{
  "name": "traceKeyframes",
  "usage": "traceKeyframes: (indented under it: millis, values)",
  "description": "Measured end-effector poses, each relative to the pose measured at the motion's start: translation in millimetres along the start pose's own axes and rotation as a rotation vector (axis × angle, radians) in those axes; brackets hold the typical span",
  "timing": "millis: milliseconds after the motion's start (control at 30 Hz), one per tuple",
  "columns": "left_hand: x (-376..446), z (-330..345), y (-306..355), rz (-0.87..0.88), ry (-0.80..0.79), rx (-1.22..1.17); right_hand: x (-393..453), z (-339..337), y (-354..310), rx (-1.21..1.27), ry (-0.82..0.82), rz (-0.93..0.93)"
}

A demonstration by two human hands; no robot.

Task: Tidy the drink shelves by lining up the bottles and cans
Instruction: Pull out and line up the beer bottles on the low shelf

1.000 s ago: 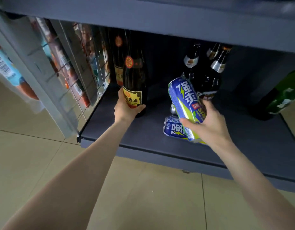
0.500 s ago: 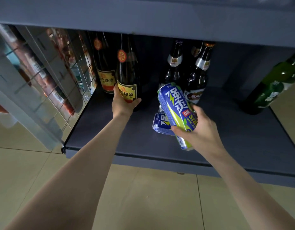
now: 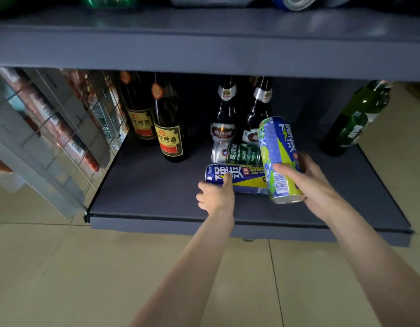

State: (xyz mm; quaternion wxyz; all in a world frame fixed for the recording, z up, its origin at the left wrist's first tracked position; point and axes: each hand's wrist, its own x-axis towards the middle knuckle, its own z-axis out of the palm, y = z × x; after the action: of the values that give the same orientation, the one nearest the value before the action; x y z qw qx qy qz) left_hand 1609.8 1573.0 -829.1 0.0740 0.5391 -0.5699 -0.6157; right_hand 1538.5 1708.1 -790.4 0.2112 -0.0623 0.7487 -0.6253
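Our left hand (image 3: pixel 216 197) grips the toppled blue can (image 3: pixel 237 178), lying sideways along the shelf (image 3: pixel 157 197) front; right hand (image 3: pixel 308 180) holds the tilted can (image 3: pixel 278 159).

- A blue-and-yellow can (image 3: pixel 237 178) is laid on its side near the shelf (image 3: pixel 157 197) front.
- A green can (image 3: pixel 237 153) is laid just behind it.
- A third blue-and-green can (image 3: pixel 278 159) is held tilted above them.
- Four dark bottles (image 3: pixel 170 135) are stood upright behind.

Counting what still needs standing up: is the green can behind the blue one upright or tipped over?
Tipped over. The green can lies on its side on the shelf, silver end facing left.
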Motion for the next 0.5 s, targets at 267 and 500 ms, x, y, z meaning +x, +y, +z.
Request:
traceKeyframes:
  millis: [267,500]
  values:
    - [-12.6,-15.0,-14.7,0.086,-0.016,-0.717,-33.4,14.2,17.5,0.071,-0.057,0.032]
    - [-38.7,-121.1,-5.2,0.226,0.087,-0.394,-88.4,62.7,-14.6,-0.042,-0.298,0.312]
